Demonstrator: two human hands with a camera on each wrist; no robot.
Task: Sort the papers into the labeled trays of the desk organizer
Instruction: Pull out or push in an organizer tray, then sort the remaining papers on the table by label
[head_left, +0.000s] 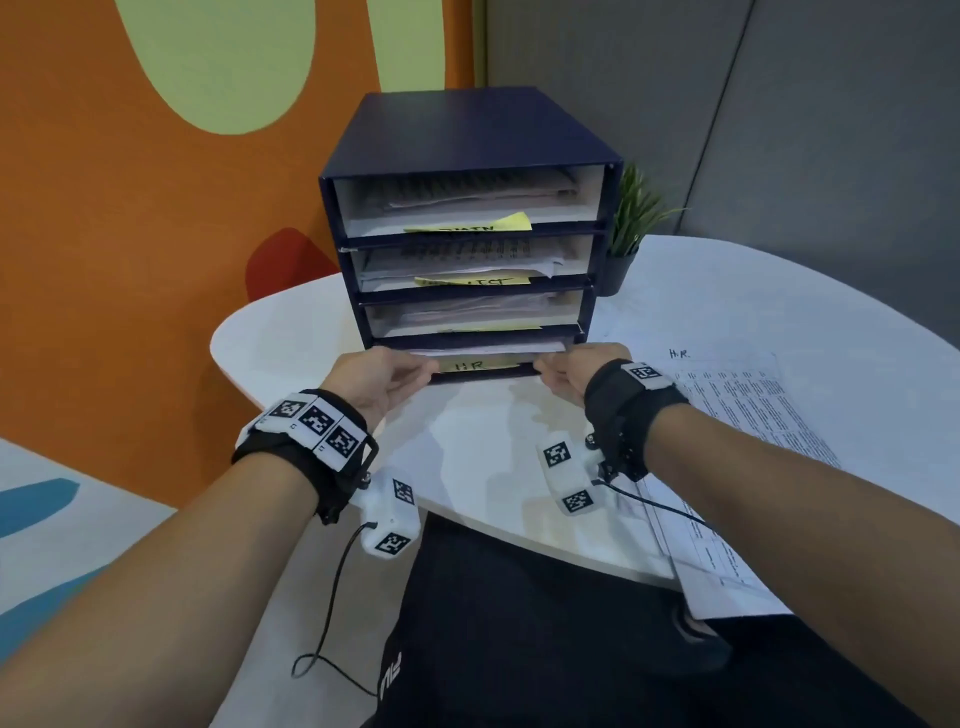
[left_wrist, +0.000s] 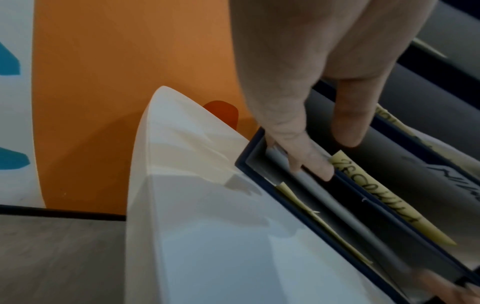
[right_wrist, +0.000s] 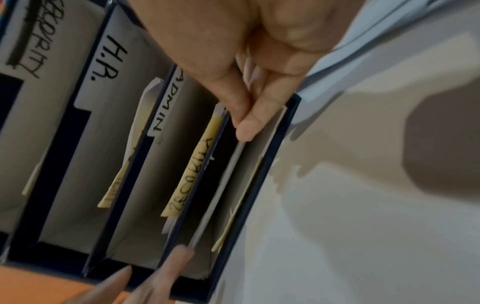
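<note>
A dark blue desk organizer (head_left: 467, 135) with several stacked trays stands on the white table (head_left: 493, 457). Its bottom tray carries a yellow "HR" note (head_left: 475, 365). A thin stack of paper (head_left: 493, 347) lies partly inside that tray. My left hand (head_left: 384, 376) holds its left front corner, thumb on top (left_wrist: 311, 162) of the grey paper edge (left_wrist: 324, 203). My right hand (head_left: 571, 371) pinches the right front corner (right_wrist: 245, 125) of the same paper (right_wrist: 221, 193). The upper trays hold papers with yellow notes.
More printed sheets, one marked "H.R.", lie on the table at my right (head_left: 743, 405) and overhang its near edge. A small potted plant (head_left: 628, 228) stands behind the organizer's right side. An orange wall is at the left.
</note>
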